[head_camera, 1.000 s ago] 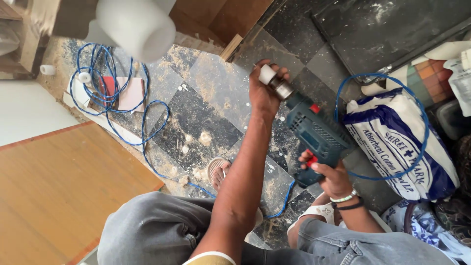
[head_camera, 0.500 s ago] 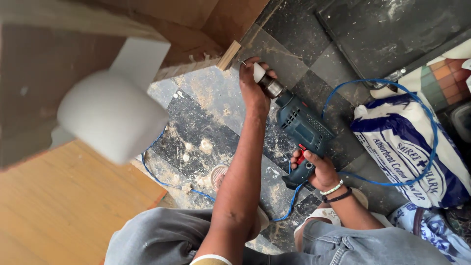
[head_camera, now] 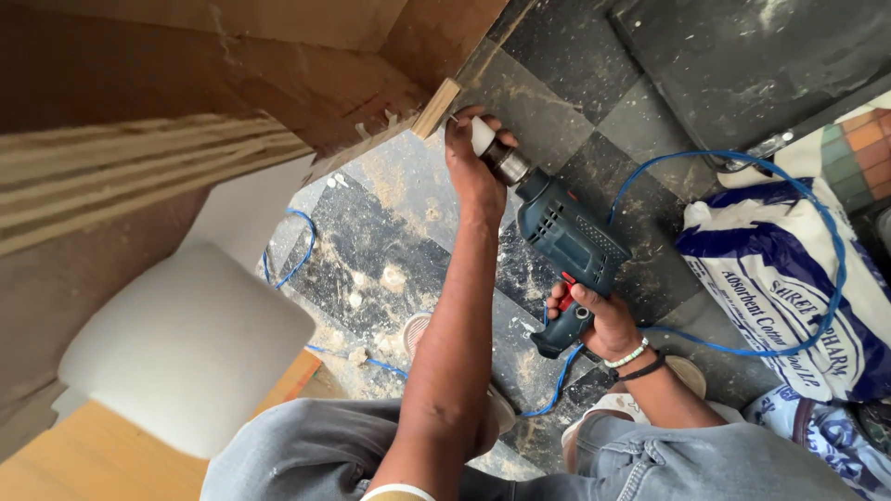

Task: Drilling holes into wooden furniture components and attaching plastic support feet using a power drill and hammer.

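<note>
A dark blue power drill (head_camera: 566, 241) points up and to the left at the edge of a plywood panel (head_camera: 278, 83). My right hand (head_camera: 599, 320) grips its handle, a finger by the red trigger. My left hand (head_camera: 473, 162) is wrapped around the white attachment on the metal chuck (head_camera: 506, 165), right beside a small pale wood block (head_camera: 436, 109) at the panel's lower corner. A blue cord (head_camera: 742, 343) runs from the drill's handle across the floor.
A white and blue printed sack (head_camera: 789, 278) lies at the right. A blurred white rounded object (head_camera: 186, 348) fills the lower left, above a light wooden board (head_camera: 83, 459). The dark stone floor (head_camera: 371, 250) is strewn with sawdust. My knees in grey jeans (head_camera: 306, 455) are at the bottom.
The view has swung so the plywood panel now fills the upper left. Both hands and the drill have moved closer to the panel's corner and the wood block.
</note>
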